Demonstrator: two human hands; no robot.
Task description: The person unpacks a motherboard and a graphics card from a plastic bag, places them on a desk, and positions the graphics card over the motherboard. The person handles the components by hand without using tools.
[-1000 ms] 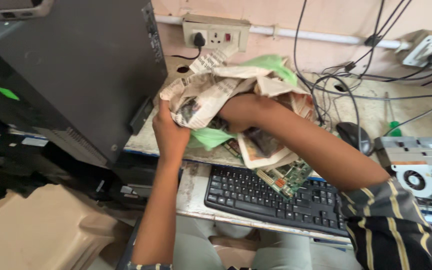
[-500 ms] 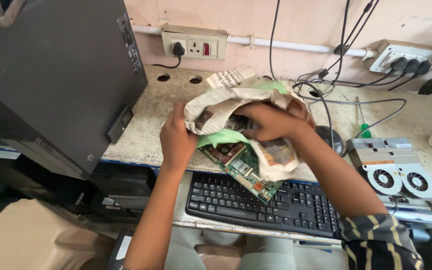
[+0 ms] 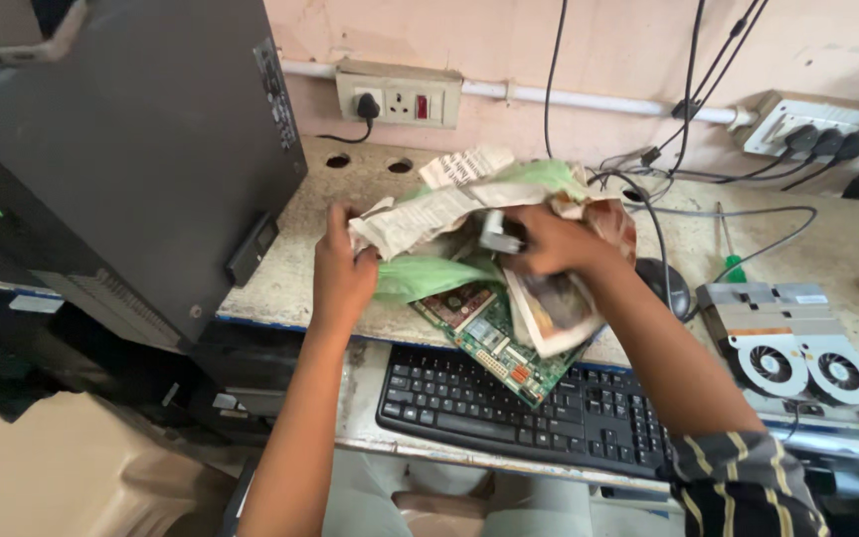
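Computer tower (image 3: 121, 169), black: stands at the workbench's left end, the largest item.
Workbench (image 3: 290, 288), stone-topped: bears everything below except the keyboard.
Keyboard (image 3: 519, 408), black: on a tray just under the workbench edge.
Newspaper wrapping (image 3: 429, 209), crumpled, with green plastic sheet (image 3: 420, 276): mid-bench, right of the tower, held between both hands.
Circuit board (image 3: 494, 333), green: pokes out below the wrapping, over the bench edge above the keyboard, below and between the hands.
Twin-fan cooler (image 3: 792, 343): right end of the bench.
Left hand (image 3: 342, 273): fingers closed on the wrapping's left edge.
Right hand (image 3: 549, 242): fingers curled, gripping the wrapping's top and a small grey part (image 3: 497, 234).
Screwdriver (image 3: 731, 249), green-handled: near the cooler.
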